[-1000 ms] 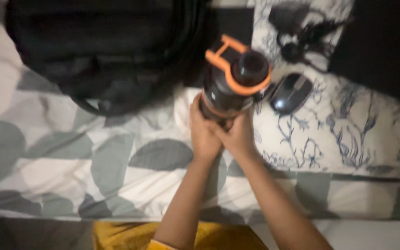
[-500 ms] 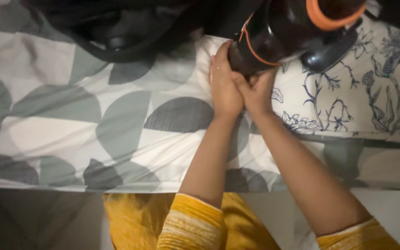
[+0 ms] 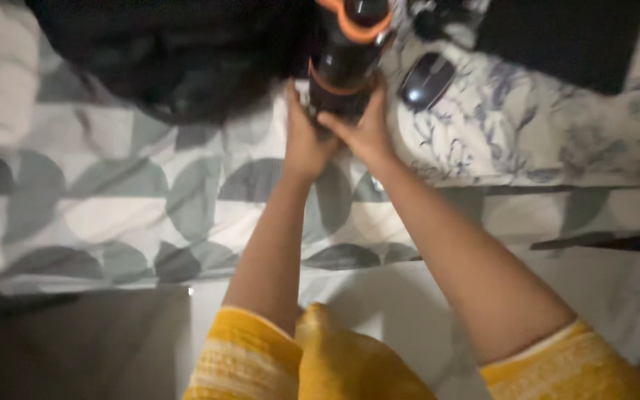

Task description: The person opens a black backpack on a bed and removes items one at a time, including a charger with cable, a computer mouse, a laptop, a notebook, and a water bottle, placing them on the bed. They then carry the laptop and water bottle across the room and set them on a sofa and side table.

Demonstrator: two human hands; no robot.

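both hands, left (image 3: 304,141) and right (image 3: 361,132), clench the base of a dark bottle (image 3: 344,63) with orange bands, upright on the bed (image 3: 98,215). a black bag (image 3: 179,55) lies just left of it. a mouse (image 3: 427,80) sits on the floral pillow (image 3: 527,133) to its right.

A black bag (image 3: 179,59) lies at the upper left of the frame on a sheet (image 3: 112,200) patterned with grey circles. Upper right of centre, a dark mouse (image 3: 427,80) rests on a blue-flowered cloth (image 3: 527,133), near a black panel (image 3: 557,37).
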